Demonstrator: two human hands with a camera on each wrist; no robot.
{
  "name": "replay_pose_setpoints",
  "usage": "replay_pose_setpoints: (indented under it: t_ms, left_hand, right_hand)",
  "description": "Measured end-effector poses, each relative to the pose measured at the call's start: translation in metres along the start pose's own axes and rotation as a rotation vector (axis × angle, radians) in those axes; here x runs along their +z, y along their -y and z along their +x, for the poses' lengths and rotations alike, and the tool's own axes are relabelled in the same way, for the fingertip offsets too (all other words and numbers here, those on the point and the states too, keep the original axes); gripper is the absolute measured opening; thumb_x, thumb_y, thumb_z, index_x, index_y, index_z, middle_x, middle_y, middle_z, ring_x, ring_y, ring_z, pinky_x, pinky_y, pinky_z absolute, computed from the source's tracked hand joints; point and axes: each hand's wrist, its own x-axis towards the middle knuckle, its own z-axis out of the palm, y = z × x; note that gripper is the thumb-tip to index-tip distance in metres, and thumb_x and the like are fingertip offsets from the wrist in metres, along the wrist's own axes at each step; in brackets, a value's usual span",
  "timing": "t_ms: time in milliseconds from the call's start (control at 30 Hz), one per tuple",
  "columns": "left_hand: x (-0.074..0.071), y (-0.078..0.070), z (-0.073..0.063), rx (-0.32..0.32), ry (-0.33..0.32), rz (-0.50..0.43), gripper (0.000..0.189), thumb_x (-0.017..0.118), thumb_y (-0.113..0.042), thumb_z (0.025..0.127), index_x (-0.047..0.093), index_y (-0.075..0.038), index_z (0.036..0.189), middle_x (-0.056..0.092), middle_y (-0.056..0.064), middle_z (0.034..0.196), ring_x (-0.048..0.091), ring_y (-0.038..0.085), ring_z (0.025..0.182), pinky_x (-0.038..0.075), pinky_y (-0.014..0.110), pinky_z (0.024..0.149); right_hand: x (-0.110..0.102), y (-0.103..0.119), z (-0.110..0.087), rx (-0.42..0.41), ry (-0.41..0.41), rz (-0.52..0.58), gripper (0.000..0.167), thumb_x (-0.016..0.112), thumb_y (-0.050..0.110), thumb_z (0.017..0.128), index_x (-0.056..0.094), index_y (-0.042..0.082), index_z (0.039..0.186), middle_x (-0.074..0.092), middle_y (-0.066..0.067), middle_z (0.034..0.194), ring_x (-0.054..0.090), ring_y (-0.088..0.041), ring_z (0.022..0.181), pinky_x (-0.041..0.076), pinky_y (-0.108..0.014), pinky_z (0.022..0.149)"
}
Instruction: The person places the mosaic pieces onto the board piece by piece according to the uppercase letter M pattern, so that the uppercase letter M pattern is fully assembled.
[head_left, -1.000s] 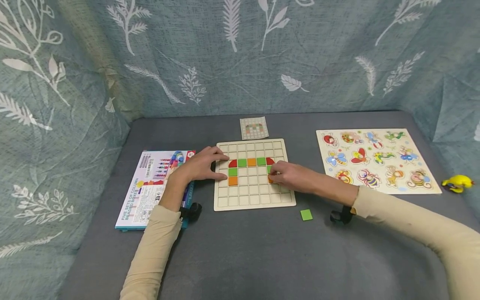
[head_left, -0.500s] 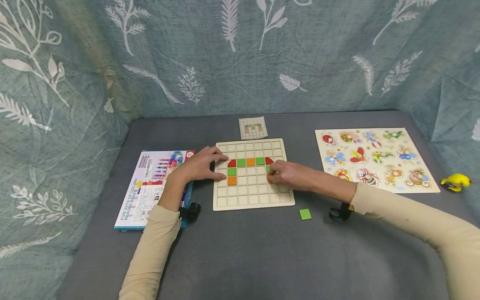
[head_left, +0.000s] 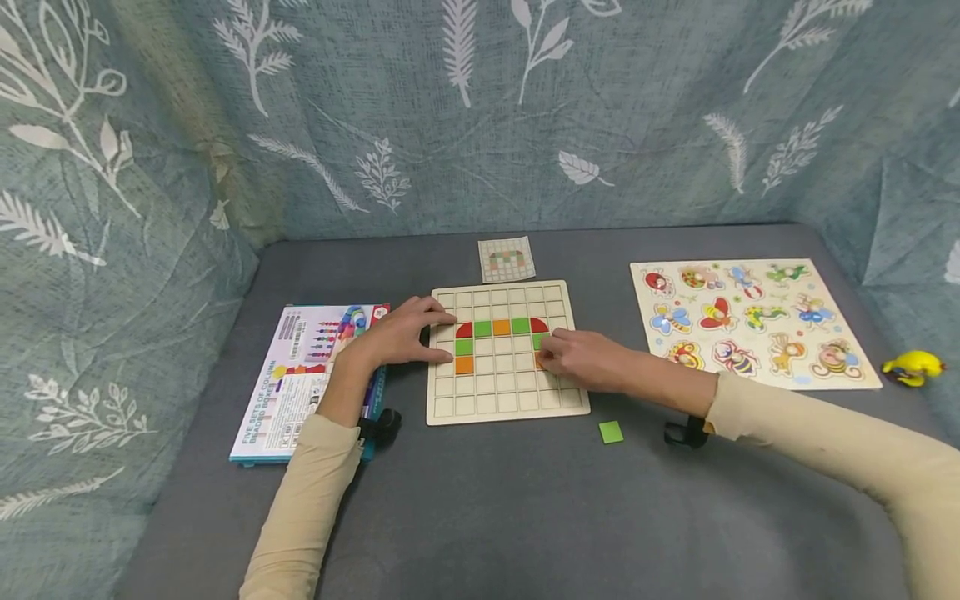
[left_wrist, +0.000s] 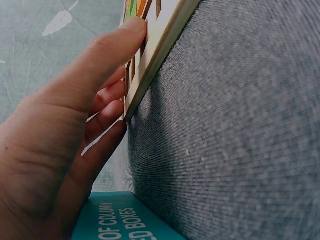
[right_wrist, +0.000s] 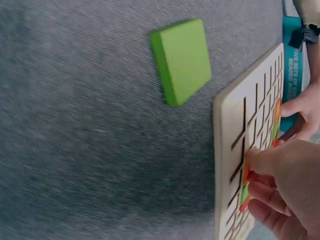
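A wooden grid board lies on the table with red, green and orange tiles forming an arch in its cells. At its right side my right hand has curled fingers and pinches an orange tile at a cell; the fingers partly cover it. My left hand rests on the board's left edge, thumb and fingers spread and relaxed. In the left wrist view the thumb lies over the board's face. One loose green tile lies on the table, apart from the board at its lower right.
Behind the board lies a small pattern card. A boxed bead set is under the left wrist. To the right are an insect puzzle board and a yellow toy. A patterned curtain hangs behind the grey table.
My right hand has shifted slightly down at the orange tile, and a bit more of the green tile above it shows. My left hand stays on the board's edge.
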Motion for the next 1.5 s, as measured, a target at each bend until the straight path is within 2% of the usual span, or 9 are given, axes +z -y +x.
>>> replay_pose_setpoints:
  t_ms: [100,200,367,500,633,767,1033,1233,1500]
  left_hand:
    - [-0.001,0.001,-0.003,0.000,0.001,0.001,0.066,0.075,-0.049,0.081,0.058,-0.017,0.136,0.051,0.004,0.132,0.045,0.021,0.115,0.045,0.044,0.095]
    - [-0.002,0.002,-0.005,-0.008,-0.001,-0.001,0.065,0.076,-0.047,0.080,0.058,-0.017,0.135,0.051,0.004,0.131,0.045,0.021,0.115,0.045,0.044,0.095]
    - [-0.005,0.001,-0.004,0.007,-0.011,-0.010,0.065,0.076,-0.047,0.080,0.059,-0.016,0.135,0.051,0.004,0.131,0.045,0.022,0.115,0.044,0.044,0.096]
    - [-0.005,0.000,-0.002,0.004,0.000,-0.014,0.066,0.075,-0.048,0.080,0.058,-0.017,0.136,0.051,0.003,0.131,0.044,0.021,0.116,0.043,0.044,0.097]
    - [-0.004,0.001,-0.002,-0.004,0.003,-0.006,0.067,0.076,-0.049,0.080,0.058,-0.018,0.136,0.050,0.003,0.131,0.044,0.021,0.116,0.043,0.044,0.096]
    - [-0.002,0.002,-0.002,0.002,0.000,-0.002,0.066,0.075,-0.049,0.080,0.058,-0.018,0.136,0.051,0.003,0.131,0.045,0.021,0.115,0.044,0.044,0.097]
    - [0.000,0.002,0.000,0.008,0.001,-0.010,0.065,0.075,-0.049,0.080,0.059,-0.018,0.135,0.051,0.003,0.131,0.044,0.021,0.116,0.044,0.044,0.096]
    - [-0.001,0.001,0.002,0.001,0.011,-0.003,0.066,0.074,-0.050,0.080,0.058,-0.018,0.136,0.050,0.003,0.133,0.044,0.022,0.116,0.044,0.044,0.097]
    - [-0.001,0.000,0.002,0.008,0.009,-0.004,0.065,0.075,-0.048,0.081,0.059,-0.017,0.135,0.051,0.004,0.132,0.045,0.022,0.117,0.044,0.045,0.098]
  right_hand:
    - [-0.001,0.002,-0.005,0.005,0.004,0.016,0.022,0.067,0.009,0.089,0.072,0.009,0.110,0.064,-0.006,0.104,0.060,-0.020,0.093,0.053,-0.031,0.075]
    - [-0.008,0.009,-0.018,0.029,-0.016,0.088,0.030,0.069,0.013,0.088,0.068,0.010,0.119,0.064,-0.007,0.111,0.061,-0.023,0.100,0.053,-0.035,0.081]
    - [-0.016,0.028,-0.061,0.016,-0.098,0.202,0.031,0.072,0.024,0.088,0.071,0.014,0.117,0.066,-0.006,0.111,0.063,-0.019,0.095,0.054,-0.034,0.077]
    - [-0.015,0.040,-0.093,-0.008,-0.114,0.209,0.029,0.067,0.030,0.092,0.071,0.014,0.116,0.066,-0.004,0.110,0.063,-0.016,0.094,0.053,-0.031,0.075]
    - [-0.015,0.044,-0.110,0.024,-0.114,0.209,0.035,0.068,0.032,0.091,0.069,0.013,0.121,0.066,-0.003,0.114,0.063,-0.015,0.098,0.054,-0.031,0.077]
    - [-0.016,0.042,-0.116,0.058,-0.118,0.212,0.042,0.071,0.033,0.088,0.066,0.015,0.126,0.066,-0.001,0.116,0.062,-0.013,0.098,0.053,-0.030,0.076]
    - [-0.017,0.040,-0.116,0.076,-0.084,0.233,0.052,0.076,0.030,0.083,0.062,0.014,0.131,0.065,-0.001,0.118,0.062,-0.012,0.099,0.054,-0.029,0.076]
    - [-0.019,0.041,-0.116,0.122,-0.025,0.253,0.060,0.074,0.033,0.085,0.054,0.013,0.138,0.064,0.000,0.119,0.062,-0.011,0.099,0.054,-0.030,0.077]
    - [-0.017,0.042,-0.115,0.128,-0.015,0.257,0.064,0.073,0.036,0.085,0.051,0.011,0.140,0.062,0.001,0.112,0.058,-0.007,0.090,0.052,-0.027,0.072]
